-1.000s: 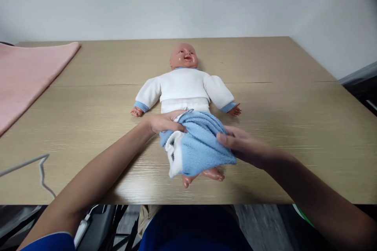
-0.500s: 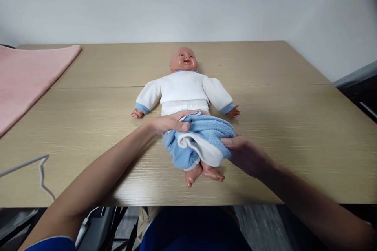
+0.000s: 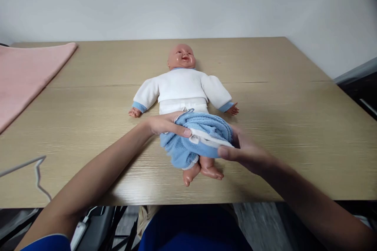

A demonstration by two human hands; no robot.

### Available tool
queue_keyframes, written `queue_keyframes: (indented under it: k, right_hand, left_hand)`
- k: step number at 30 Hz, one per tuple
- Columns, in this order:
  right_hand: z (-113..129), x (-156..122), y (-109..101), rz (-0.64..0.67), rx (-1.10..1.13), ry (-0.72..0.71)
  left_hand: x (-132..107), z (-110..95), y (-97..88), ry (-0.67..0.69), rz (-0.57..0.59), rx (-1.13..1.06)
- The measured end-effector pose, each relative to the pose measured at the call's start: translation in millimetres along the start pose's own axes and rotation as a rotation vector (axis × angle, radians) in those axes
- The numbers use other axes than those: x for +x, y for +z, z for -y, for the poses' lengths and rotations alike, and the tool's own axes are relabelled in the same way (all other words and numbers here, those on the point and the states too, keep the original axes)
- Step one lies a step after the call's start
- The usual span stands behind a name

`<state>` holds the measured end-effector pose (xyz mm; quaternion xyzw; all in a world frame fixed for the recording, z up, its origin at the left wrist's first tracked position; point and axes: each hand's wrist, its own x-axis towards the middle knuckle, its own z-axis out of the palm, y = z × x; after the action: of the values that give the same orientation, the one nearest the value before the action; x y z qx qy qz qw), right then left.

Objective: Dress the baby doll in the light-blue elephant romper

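A baby doll [image 3: 182, 55] lies on its back on the table, its head away from me. It wears a white top [image 3: 182, 84] with blue cuffs. Blue doll trousers [image 3: 179, 151] with a white lining are bunched over its legs, and both bare feet stick out below. At the waist side my left hand [image 3: 166, 123] grips the cloth, thumb on top and fingers hidden behind. My right hand [image 3: 241, 147] pinches the folded edge of the trousers on the right, with the white lining showing between the hands.
A pink cloth [image 3: 32, 74] covers the far left of the wooden table [image 3: 279, 133]. A thin white bent rod [image 3: 38, 170] reaches over the near left, close to my left forearm. Dark furniture [image 3: 359, 86] stands past the right edge.
My right hand has folded the right trouser part upward, so more of the doll's right-hand leg shows. My left hand keeps its hold. The view has shifted slightly.
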<state>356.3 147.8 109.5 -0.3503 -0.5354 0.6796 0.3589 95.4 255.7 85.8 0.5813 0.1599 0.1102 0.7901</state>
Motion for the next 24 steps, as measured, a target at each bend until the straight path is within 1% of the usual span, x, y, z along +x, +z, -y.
queue_keyframes:
  k: [2, 3, 5, 6, 9, 12, 15, 18, 20, 22, 24]
  right_hand:
    - [-1, -1, 2, -0.081, 0.026, 0.047]
    - [-1, 0, 3, -0.142, 0.058, 0.062]
    - [-1, 2, 6, -0.258, 0.133, 0.071]
    - [0, 4, 7, -0.292, 0.161, 0.076]
    - [2, 10, 8, -0.346, 0.179, 0.088]
    - [3, 14, 5, -0.396, 0.084, 0.085]
    - [5, 12, 1, -0.424, -0.134, 0.093]
    - [12, 2, 3, -0.408, -0.304, 0.103]
    - [15, -8, 8, -0.385, -0.319, 0.127]
    - [14, -20, 16, -0.369, -0.265, 0.185]
    - [8, -32, 23, -0.379, -0.187, 0.259]
  left_hand:
    - [0, -1, 0.9, -0.026, 0.014, 0.018]
    - [0, -2, 1.9, -0.041, 0.013, 0.034]
    - [1, -4, 4.4, -0.053, 0.001, 0.076]
    - [2, -5, 5.6, -0.047, -0.014, 0.096]
    - [5, -7, 9.2, -0.058, -0.059, 0.135]
    - [10, -8, 14.2, -0.083, -0.124, 0.127]
    - [14, -11, 20.9, -0.052, -0.136, 0.138]
    - [17, -15, 27.6, -0.043, -0.119, 0.192]
    - [17, -17, 32.5, -0.059, -0.125, 0.251]
    - [17, -19, 38.7, -0.072, -0.145, 0.342]
    - [17, -19, 46.2, -0.071, -0.178, 0.479]
